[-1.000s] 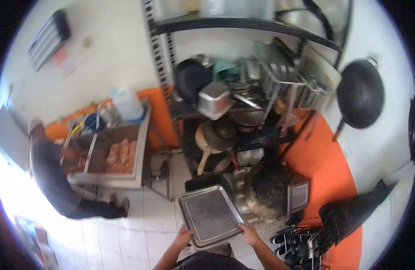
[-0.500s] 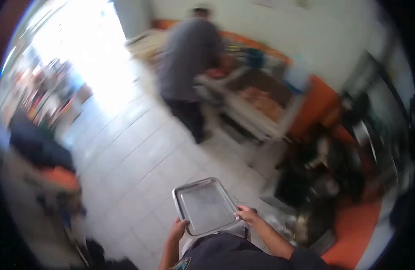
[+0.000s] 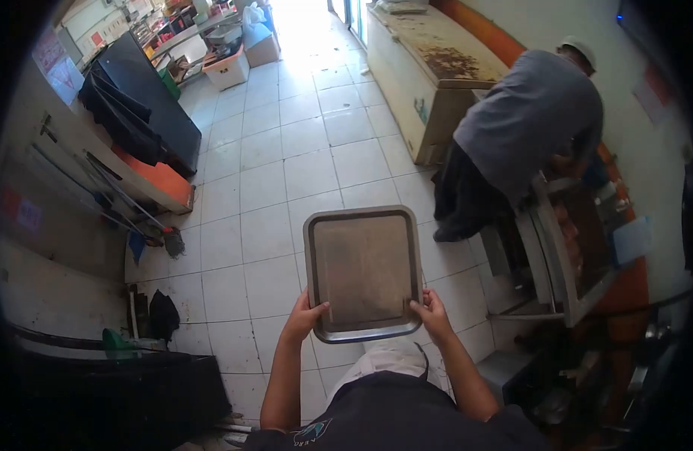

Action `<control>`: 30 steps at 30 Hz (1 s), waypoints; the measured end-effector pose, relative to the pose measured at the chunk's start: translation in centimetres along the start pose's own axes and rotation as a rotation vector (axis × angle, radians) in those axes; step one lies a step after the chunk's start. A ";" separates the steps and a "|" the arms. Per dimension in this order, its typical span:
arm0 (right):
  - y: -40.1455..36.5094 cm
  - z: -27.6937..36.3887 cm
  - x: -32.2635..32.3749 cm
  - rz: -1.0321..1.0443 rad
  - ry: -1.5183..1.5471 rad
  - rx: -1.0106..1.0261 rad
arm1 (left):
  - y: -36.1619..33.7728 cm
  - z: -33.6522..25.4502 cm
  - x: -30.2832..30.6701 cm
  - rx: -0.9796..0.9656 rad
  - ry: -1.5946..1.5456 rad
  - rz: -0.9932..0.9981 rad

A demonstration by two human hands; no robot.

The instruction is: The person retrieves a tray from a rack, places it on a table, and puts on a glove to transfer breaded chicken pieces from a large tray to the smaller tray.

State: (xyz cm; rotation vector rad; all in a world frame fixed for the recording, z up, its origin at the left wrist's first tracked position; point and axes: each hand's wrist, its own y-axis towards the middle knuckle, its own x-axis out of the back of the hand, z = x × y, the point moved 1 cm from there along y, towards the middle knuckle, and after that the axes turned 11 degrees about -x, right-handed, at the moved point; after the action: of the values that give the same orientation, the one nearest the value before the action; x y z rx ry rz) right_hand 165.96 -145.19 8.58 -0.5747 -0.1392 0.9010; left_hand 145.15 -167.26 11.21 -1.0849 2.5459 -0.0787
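A rectangular metal baking tray point(image 3: 363, 259) with a raised rim is held out in front of my body, above the tiled floor. My left hand point(image 3: 303, 314) grips its near left corner, thumb over the rim. On the near right corner, my right hand point(image 3: 433, 312) closes the same way, with the thumb on top and the fingers beneath. Nothing lies on the tray's brownish, worn surface.
At right, a person in a grey shirt point(image 3: 523, 120) bends over a work table point(image 3: 545, 252) holding pinkish pieces. Behind stands a rusty chest freezer point(image 3: 414, 83). A broom and mop point(image 3: 172, 239) lean at left, near a black cabinet point(image 3: 147, 98). White tiled floor point(image 3: 275, 177) runs toward a bright doorway.
My view has swung to the right-hand wall's length and the doorway, so the person and work table now appear further right. Both hands keep hold of the tray, which appears squarer to me.
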 end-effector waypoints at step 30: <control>72.5 45.9 -12.0 -0.504 -0.221 0.056 | 88.8 -17.3 16.0 -0.130 0.297 -0.113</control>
State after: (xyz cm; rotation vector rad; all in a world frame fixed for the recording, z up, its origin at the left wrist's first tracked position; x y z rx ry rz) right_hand 91.76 -100.54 10.54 -0.3610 -0.4373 0.4725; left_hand 67.97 -117.79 5.10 -1.3572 2.7803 -0.1135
